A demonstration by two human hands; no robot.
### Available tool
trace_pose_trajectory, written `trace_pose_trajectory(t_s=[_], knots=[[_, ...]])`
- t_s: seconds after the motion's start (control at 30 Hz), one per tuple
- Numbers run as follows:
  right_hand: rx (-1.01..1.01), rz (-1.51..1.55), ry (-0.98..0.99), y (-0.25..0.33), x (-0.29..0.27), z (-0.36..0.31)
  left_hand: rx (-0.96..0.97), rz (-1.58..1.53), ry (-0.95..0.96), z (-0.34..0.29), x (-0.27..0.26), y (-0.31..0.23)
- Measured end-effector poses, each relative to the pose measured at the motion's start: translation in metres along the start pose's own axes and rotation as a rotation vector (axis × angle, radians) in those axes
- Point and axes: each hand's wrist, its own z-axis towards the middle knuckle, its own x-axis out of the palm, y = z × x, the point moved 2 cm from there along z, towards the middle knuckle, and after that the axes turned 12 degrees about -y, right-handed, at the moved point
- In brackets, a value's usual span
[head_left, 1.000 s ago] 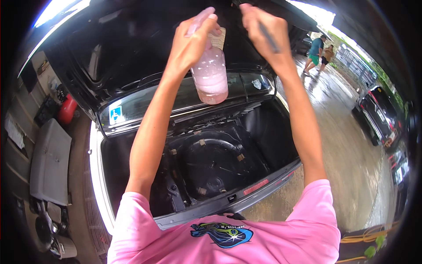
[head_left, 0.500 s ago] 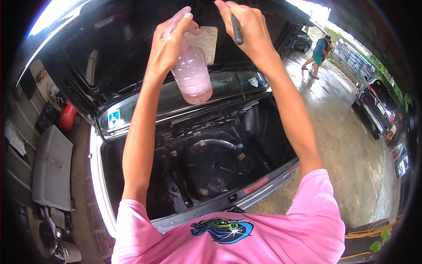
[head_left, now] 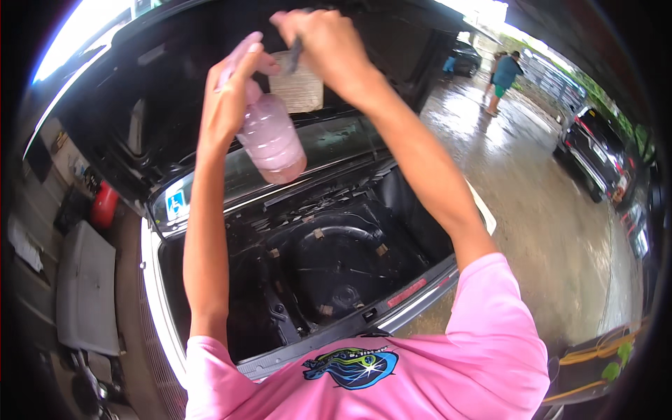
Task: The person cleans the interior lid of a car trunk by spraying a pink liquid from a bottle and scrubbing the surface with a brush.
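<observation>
Head view: your left hand (head_left: pixel 231 105) grips the hanging pink bottle (head_left: pixel 271 143) upright, while your right hand (head_left: pixel 323 47), closed on a dark tool (head_left: pixel 295 56), is just beside its top.

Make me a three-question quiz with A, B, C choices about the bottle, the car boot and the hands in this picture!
1. Where is the bottle?
A. raised above the open boot
B. lying on the ground
C. inside the boot

2. What colour is the liquid in it?
A. green
B. pale pink
C. blue

3. How is the boot lid?
A. shut
B. taken off
C. raised open

Answers:
1 A, the left hand holds it up over the boot.
2 B, pink shows through the clear plastic.
3 C, the lid stands up behind both hands; the right hand grips a thin dark tool.
</observation>
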Motion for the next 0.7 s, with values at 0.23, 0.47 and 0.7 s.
trace_pose_trajectory(t_s=[0.23,0.47,0.7], knots=[[0.155,0.137,-0.165,-0.012,-0.003,-0.013,-0.107,-0.002,-0.021,-0.01,0.0,-0.002],[0.279,0.286,-0.021,-0.007,-0.025,0.005,-0.075,0.024,0.003,-0.004,0.001,0.004],[0.399,0.304,0.075,-0.004,-0.034,0.006,-0.077,0.023,0.012,-0.003,0.0,0.006]])
